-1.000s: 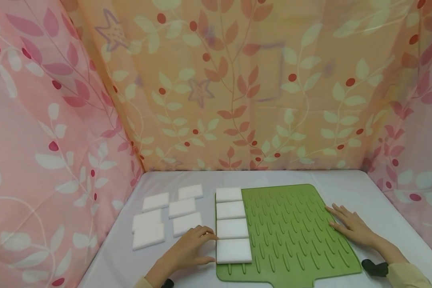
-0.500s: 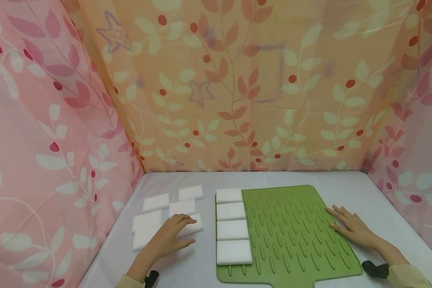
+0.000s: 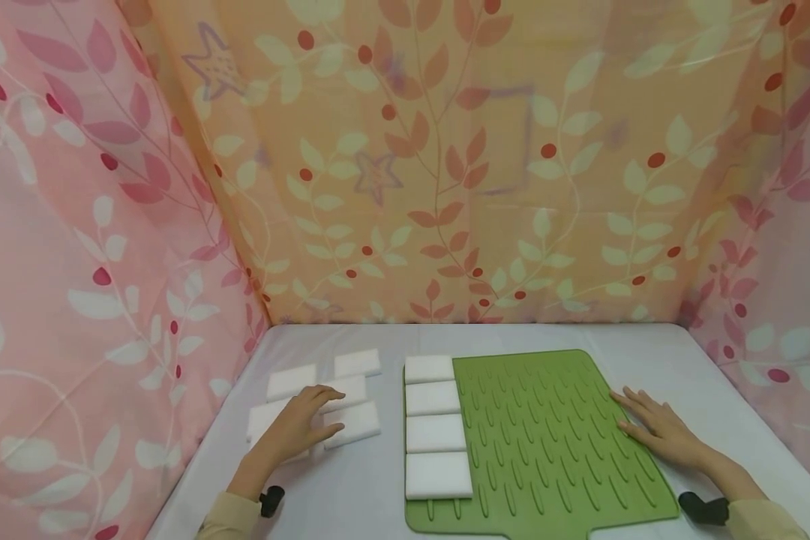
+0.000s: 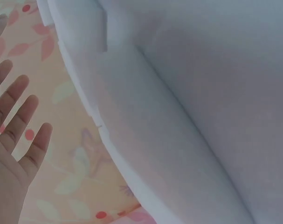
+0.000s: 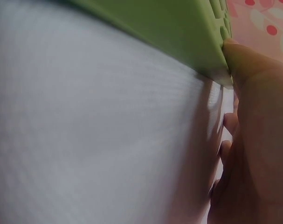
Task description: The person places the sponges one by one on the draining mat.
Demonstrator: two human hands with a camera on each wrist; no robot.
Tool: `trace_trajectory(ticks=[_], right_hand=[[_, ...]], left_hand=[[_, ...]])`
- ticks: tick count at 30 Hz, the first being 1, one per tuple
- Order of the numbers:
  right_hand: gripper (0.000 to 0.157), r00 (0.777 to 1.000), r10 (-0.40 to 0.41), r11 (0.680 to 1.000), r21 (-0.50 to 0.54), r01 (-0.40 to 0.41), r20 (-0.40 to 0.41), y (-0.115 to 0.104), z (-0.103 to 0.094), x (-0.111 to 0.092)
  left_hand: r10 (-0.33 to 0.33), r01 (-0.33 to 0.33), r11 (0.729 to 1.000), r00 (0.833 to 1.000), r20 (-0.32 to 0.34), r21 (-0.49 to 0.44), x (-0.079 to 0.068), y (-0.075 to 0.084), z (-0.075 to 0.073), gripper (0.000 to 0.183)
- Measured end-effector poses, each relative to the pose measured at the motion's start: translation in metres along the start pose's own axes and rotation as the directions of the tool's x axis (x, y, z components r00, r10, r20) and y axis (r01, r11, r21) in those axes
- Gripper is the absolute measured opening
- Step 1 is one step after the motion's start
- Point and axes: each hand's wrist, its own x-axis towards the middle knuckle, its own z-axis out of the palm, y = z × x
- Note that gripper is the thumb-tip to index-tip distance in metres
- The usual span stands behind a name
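My left hand [image 3: 293, 429] is above the loose white rectangular sponge-like blocks on the left, its fingers relaxed and holding nothing. Its fingertips are over the middle block [image 3: 351, 391], beside the front right block [image 3: 354, 424]; the hand partly hides the left ones. In the left wrist view its fingers [image 4: 21, 111] are spread and apart from anything. On the right, my right hand [image 3: 667, 433] rests with extended fingers at the edge of the green ridged mat [image 3: 547, 435]. The right wrist view has the thumb [image 5: 239, 56] touching the mat's edge. White blocks [image 3: 439, 475] form a column along the mat's left side.
More loose blocks lie behind the left hand, one at the back left [image 3: 292, 381] and one at the back right [image 3: 358, 363]. The white table [image 3: 499, 335] is enclosed by floral curtains [image 3: 439, 165] at the back and sides.
My left hand has moved left, away from the front block of the column on the mat, to over the loose blocks. The right hand stays at the mat's edge.
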Motion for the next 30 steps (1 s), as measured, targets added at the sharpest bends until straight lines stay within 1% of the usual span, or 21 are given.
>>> trace_trajectory(ticks=[7,19,23,30], right_hand=[[0.055,1.0,0.001,1.0,0.009,-0.001,0.004,0.001,0.002,-0.001],[0.055,1.0,0.001,1.0,0.001,-0.001,0.0,0.004,0.002,0.0],[0.055,1.0,-0.001,1.0,-0.003,0.001,-0.001,0.003,0.003,0.0],[0.055,1.0,-0.007,1.0,-0.011,0.007,-0.01,0.004,0.003,0.0]], left_hand=[[-0.014,0.014,1.0,1.0,0.021,-0.001,0.002,-0.015,-0.002,0.049],[-0.035,0.035,0.999,0.999,0.002,-0.01,0.003,-0.038,-0.005,0.045],[-0.035,0.035,0.999,0.999,-0.003,0.003,0.003,-0.047,-0.006,0.043],[-0.054,0.055,0.997,0.999,-0.003,0.053,0.003,-0.069,-0.006,0.042]])
